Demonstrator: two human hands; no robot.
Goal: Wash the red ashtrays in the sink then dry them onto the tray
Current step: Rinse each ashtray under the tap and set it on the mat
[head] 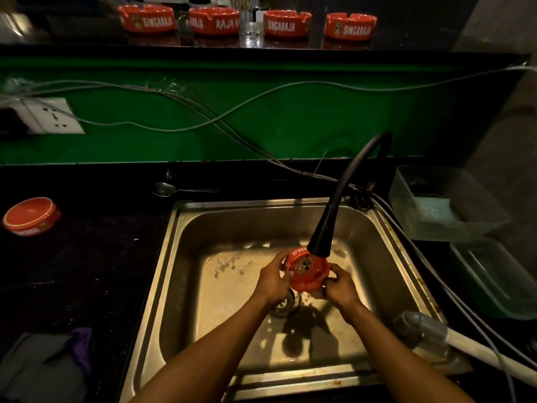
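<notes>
A red ashtray (pixel 306 270) is held tilted over the steel sink (pixel 203 225), just under the head of the black faucet (pixel 325 234). Its left edge is gripped by the curled fingers of the left hand (pixel 271 282), its right edge by those of the right hand (pixel 338 286). Another ashtray (pixel 30 216) lies upside down on the dark counter (pixel 96 242) at far left. Four more (pixel 146 18) are lined up on the far shelf.

- Green wall panel (pixel 290 117) behind a black counter (pixel 87 257).
- White socket (pixel 49 116) at the wall's left edge.
- Grey cables (pixel 203 112) draped across the panel; dim light.
</notes>
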